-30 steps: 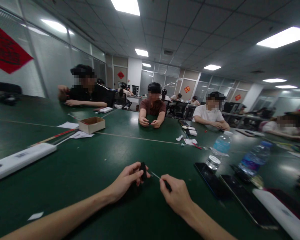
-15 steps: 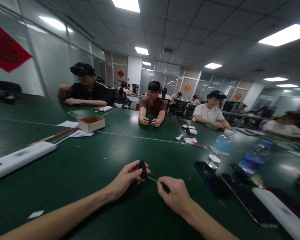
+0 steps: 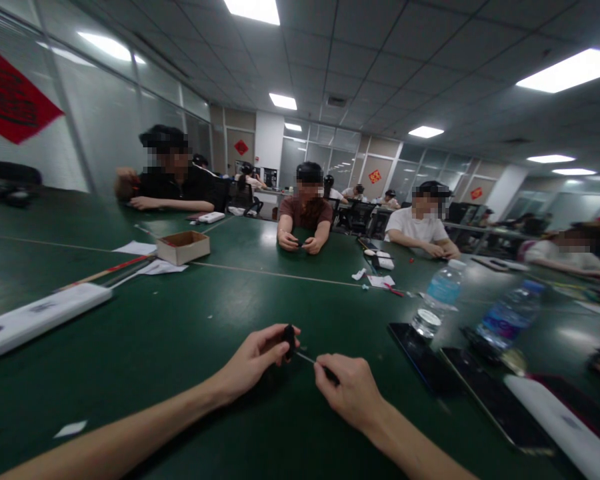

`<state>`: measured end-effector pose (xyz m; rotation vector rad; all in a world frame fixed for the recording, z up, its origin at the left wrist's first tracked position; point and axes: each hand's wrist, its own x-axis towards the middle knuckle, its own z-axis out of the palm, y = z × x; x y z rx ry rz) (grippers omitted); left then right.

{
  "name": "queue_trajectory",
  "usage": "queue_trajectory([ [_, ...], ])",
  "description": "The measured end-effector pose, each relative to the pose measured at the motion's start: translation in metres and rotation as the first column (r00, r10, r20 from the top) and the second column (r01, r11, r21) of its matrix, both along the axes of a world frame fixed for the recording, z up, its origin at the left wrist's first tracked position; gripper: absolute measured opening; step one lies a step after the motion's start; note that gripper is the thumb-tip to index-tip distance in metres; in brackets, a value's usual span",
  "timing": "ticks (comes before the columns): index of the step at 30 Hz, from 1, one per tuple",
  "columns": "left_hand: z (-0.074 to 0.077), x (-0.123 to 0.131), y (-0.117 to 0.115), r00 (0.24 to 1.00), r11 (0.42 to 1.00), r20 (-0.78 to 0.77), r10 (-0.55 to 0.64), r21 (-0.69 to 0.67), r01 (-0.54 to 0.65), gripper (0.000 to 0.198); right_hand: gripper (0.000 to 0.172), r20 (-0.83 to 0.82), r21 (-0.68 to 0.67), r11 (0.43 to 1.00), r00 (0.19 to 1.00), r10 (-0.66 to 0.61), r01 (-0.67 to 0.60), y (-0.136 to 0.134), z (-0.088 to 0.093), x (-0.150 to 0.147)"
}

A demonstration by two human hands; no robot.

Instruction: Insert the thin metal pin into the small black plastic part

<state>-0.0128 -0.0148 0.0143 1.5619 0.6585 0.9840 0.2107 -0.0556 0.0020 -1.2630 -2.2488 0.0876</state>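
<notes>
In the head view, the left hand pinches a small black object between thumb and fingers. At its 3 o'clock, the right hand pinches a thin metal-shafted tool, its tip just beside the object, over a green table.

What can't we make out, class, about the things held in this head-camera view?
Small black object: head view, too small and dark to identify; the left hand covers part of it.
Thin pin: head view, the right hand hides its held end.
White bar: head view, cut off by the lower edge.
Co-worker's hands: head view, too small to show what they hold.
</notes>
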Motion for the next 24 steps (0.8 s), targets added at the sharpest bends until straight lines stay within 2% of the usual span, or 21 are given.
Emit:
queue_trajectory([
  [7, 0.0042, 0.0007, -0.0032, 0.998, 0.998, -0.054, 0.013, 0.062, -0.009, 0.035, 0.026, 0.039, 0.017, 1.000, 0.999, -0.007, 0.006, -0.0002, 0.0022, 0.0001],
  [24, 0.0051, 0.0027, -0.0040, 0.996, 0.995, -0.071, 0.057, 0.090, -0.050, 0.030, 0.025, 0.098, 0.033, 0.999, 0.994, -0.037, 0.034, -0.0003, 0.0013, -0.0011],
])
